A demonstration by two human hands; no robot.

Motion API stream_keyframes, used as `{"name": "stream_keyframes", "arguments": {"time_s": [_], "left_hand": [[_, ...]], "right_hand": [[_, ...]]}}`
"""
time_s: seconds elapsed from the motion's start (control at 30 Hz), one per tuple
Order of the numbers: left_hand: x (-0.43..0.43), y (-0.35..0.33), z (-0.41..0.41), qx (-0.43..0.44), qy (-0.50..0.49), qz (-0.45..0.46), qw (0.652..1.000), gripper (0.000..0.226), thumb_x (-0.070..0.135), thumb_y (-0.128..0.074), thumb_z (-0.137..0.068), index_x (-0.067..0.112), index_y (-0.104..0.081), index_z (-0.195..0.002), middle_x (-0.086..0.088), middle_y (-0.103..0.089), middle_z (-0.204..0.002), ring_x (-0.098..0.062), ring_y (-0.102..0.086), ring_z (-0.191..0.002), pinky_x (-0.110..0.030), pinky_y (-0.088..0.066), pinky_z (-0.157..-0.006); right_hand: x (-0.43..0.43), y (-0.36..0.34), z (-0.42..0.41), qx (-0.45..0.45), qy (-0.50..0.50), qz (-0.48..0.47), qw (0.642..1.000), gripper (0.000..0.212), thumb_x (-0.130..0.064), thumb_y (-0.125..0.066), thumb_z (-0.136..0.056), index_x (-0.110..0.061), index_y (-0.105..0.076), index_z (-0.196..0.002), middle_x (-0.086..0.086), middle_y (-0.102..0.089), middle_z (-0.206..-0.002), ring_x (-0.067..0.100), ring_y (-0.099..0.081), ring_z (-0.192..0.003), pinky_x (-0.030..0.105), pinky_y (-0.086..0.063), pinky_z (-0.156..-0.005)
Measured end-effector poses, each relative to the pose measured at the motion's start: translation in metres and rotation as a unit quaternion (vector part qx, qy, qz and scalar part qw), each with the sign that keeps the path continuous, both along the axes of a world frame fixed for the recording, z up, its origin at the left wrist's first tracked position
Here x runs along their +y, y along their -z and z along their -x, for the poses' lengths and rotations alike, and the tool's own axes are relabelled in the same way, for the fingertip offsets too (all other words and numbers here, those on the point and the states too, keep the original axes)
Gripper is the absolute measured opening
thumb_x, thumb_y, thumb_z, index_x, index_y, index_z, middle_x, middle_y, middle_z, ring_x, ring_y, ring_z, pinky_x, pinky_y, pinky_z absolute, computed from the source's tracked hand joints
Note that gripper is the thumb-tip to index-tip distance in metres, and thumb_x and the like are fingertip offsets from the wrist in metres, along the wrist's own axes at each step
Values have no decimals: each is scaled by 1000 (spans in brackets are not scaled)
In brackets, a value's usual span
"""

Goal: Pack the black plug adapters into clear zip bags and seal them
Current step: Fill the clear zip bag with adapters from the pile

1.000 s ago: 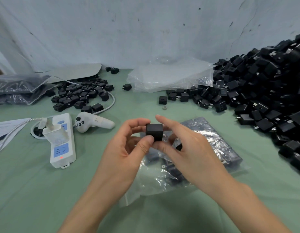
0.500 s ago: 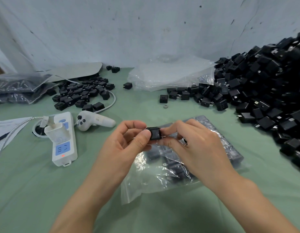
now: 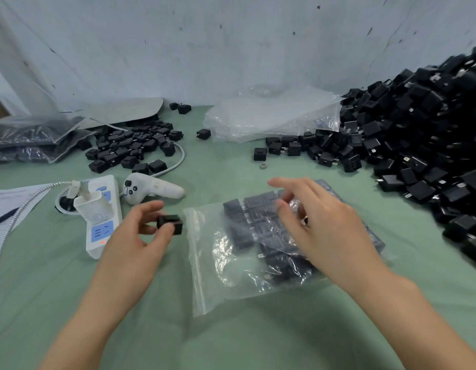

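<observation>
Your left hand pinches one black plug adapter between thumb and fingertips, just left of the clear zip bag. Your right hand hovers over the partly filled bag, fingers loosely spread, holding nothing. Far right: the loose adapter pile.

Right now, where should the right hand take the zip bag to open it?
Probably pinch the zip strip along the left edge of the bag, from above: that end lies flat and empty, while adapters fill the right half under the right hand.
</observation>
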State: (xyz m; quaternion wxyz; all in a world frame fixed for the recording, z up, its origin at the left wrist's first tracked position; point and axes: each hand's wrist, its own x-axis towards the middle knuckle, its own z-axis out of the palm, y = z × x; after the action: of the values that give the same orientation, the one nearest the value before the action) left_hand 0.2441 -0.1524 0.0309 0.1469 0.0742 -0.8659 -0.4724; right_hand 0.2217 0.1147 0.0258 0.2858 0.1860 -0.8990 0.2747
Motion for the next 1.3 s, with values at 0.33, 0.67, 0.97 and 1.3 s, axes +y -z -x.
{"name": "stream_keyframes", "arguments": {"time_s": [0.33,0.67,0.97,1.3], "left_hand": [[5,24,-18,-107,150,-5,983,57,14,-73,-87,47,-50,-127,23,-70,-110,2,-65,-90,-6,-45,-79],[18,16,-16,-105,61,-134,984,28,15,-51,-100,36,-54,-119,5,-78,-89,-17,-75,-78,-34,-54,-82],[37,14,-16,-137,79,-168,973,27,24,-55,-100,35,-55,-124,5,-76,-87,-12,-75,-76,-21,-53,-71],[39,21,-9,-171,66,-242,953,21,21,-56,-98,32,-61,-116,-7,-75,-86,-27,-75,-80,-40,-58,-81]], "right_hand": [[12,9,1,-69,63,-15,996,33,-25,-51,-99,-30,-54,-132,-14,-58,-103,9,-50,-76,35,-46,-65],[12,12,-1,-70,74,7,995,30,-25,-50,-98,-30,-57,-127,-15,-58,-104,12,-56,-80,35,-49,-65],[9,13,-4,-75,70,-2,995,26,-26,-49,-98,-31,-62,-120,-15,-57,-104,13,-56,-79,36,-50,-63],[14,13,-3,-76,71,0,995,26,-27,-48,-99,-33,-62,-120,-17,-55,-103,10,-53,-78,33,-46,-60]]}}
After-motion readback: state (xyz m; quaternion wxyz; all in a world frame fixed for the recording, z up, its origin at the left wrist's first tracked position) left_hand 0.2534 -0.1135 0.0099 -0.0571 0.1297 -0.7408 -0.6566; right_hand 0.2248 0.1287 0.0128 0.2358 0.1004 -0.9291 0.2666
